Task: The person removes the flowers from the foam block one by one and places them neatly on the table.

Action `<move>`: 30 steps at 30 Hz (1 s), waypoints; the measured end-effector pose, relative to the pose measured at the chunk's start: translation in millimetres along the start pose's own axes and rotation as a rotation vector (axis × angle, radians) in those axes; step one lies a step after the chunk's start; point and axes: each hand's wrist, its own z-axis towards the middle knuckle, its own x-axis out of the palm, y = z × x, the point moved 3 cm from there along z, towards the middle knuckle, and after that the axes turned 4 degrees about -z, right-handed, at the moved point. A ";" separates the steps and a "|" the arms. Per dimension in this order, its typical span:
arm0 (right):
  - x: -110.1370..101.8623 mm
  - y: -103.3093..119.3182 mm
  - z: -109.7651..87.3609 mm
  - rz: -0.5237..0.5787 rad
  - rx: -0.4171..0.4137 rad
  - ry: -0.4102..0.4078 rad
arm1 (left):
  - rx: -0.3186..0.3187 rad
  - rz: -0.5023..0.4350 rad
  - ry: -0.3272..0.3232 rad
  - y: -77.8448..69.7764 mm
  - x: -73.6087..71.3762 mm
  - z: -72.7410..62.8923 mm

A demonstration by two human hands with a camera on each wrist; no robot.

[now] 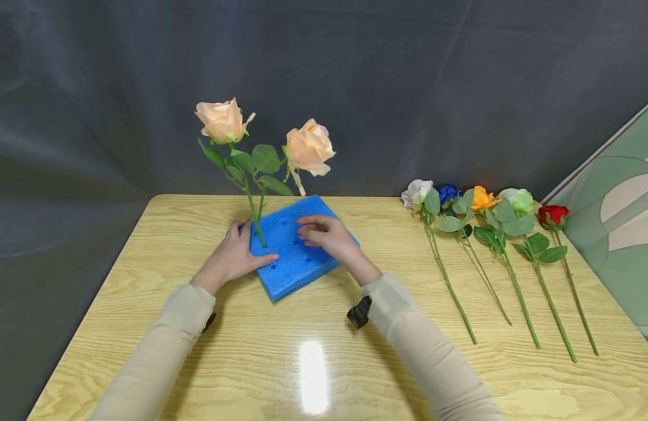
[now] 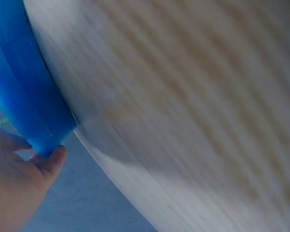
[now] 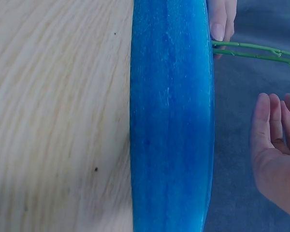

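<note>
A blue foam block [image 1: 289,270] with several small holes lies at an angle on the table. Two peach roses [image 1: 309,147] stand in its left part, their green stems [image 3: 251,45] close together. My left hand [image 1: 230,255] grips the block's left side, thumb laid over the top near the stems. In the left wrist view the fingers hold one corner of the block [image 2: 34,82]. Over the right half of the block hovers my right hand [image 1: 326,235], fingers loosely bent, holding nothing. The right wrist view shows that hand [image 3: 275,150] apart from the foam's top face.
To the right on the wooden table [image 1: 239,362] lie more roses in a row: white [image 1: 418,193], blue [image 1: 448,193], orange [image 1: 483,199], pale green [image 1: 519,200] and red [image 1: 553,214]. A dark curtain [image 1: 355,88] hangs behind the table.
</note>
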 end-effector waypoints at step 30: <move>27.4 -3.3 2.0 -0.073 -0.017 0.020 | 0.066 0.039 0.097 5.6 1.0 -21.6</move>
